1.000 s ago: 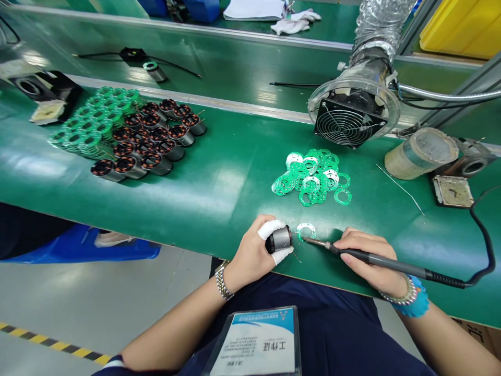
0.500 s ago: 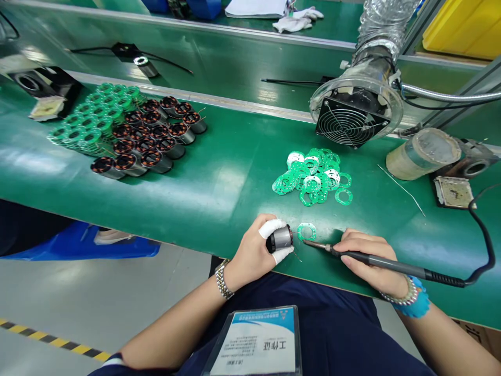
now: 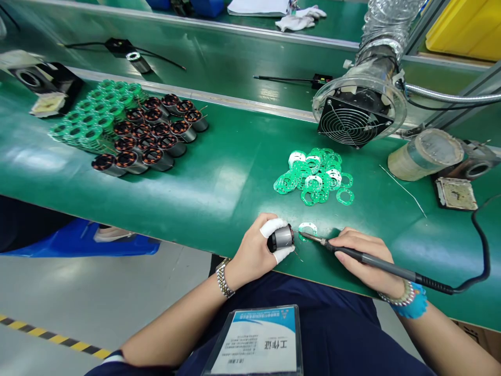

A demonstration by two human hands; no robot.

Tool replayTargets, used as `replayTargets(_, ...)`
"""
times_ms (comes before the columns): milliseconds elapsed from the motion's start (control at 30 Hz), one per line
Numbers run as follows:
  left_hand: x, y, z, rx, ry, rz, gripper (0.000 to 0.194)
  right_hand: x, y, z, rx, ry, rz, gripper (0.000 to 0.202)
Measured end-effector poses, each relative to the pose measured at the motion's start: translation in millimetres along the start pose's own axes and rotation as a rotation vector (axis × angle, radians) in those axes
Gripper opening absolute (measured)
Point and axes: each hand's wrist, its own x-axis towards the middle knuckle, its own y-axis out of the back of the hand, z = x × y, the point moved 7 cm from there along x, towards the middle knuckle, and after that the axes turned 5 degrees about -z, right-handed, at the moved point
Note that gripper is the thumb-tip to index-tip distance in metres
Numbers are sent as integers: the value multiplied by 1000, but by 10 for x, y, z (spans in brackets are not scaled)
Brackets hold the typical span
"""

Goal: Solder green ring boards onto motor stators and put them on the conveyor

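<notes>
My left hand point(image 3: 256, 249), with white covers on thumb and finger, is closed around a metal motor stator point(image 3: 283, 237) lying on its side near the bench edge. Thin wires stick out of the stator's right end. Beside that end lies a green ring-shaped circuit board point(image 3: 308, 227). My right hand point(image 3: 366, 256) grips a soldering iron point(image 3: 385, 268) like a pen. The iron's tip crosses the board and reaches its left side, by a wire from the stator. Whether tip and wire touch is too small to tell.
Loose ring boards point(image 3: 313, 175) are piled beyond my hands. At left stand rows of stators point(image 3: 151, 138) and green-topped ones point(image 3: 94, 115). A fume fan point(image 3: 350, 122) hangs above the bench; a round container point(image 3: 425, 154), solder wire point(image 3: 405, 190) and an iron stand point(image 3: 456, 192) are at right.
The soldering iron's tip has moved up and slightly left across the board, towards the stator's wire. My left hand still holds the stator in nearly the same place.
</notes>
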Motion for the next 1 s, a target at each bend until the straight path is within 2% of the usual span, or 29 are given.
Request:
replayTargets(667,-11,0,-15,-1,11,-3,49,-35,63,-9,29,49,56,24)
replayTargets(1000,-3,6,-2,-1,-1,6,48,-29,1,-28,-22,58,13,21)
